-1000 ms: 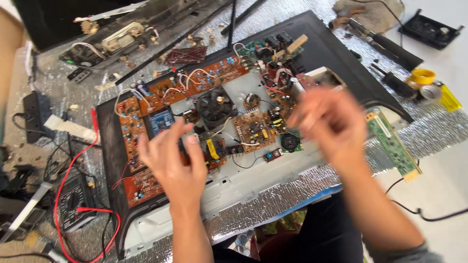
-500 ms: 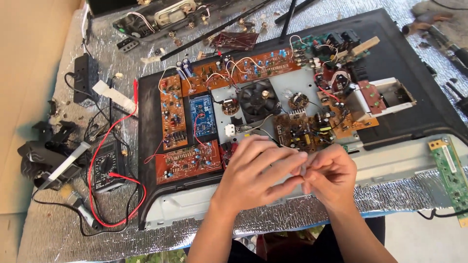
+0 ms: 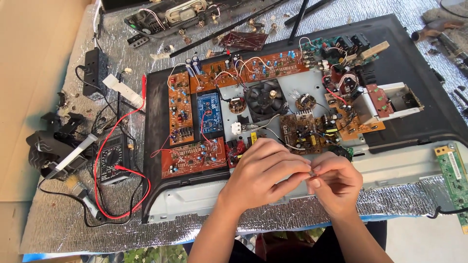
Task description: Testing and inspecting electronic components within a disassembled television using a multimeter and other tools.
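Left hand: my left hand comes up from 6 o'clock, knuckles up, fingers curled and pinched toward the right fingertips.
Right hand: my right hand meets it fingertip to fingertip, fingers bent inward, pinching closed.
Pinched thing: something very small sits between the two sets of fingertips; I cannot tell what it is.
Under the hands: pale metal chassis edge at the near rim of the black panel.
At 12 o'clock: a brown circuit board, crowded with small parts, and beyond it a round black fan.
At 10 o'clock: a blue board, smooth and rectangular, and a long orange-brown board.
At 9 o'clock: a reddish board, then a black multimeter with looping red leads.
At 3 o'clock: a green board strip.
Surface: crinkled silver foil mat.
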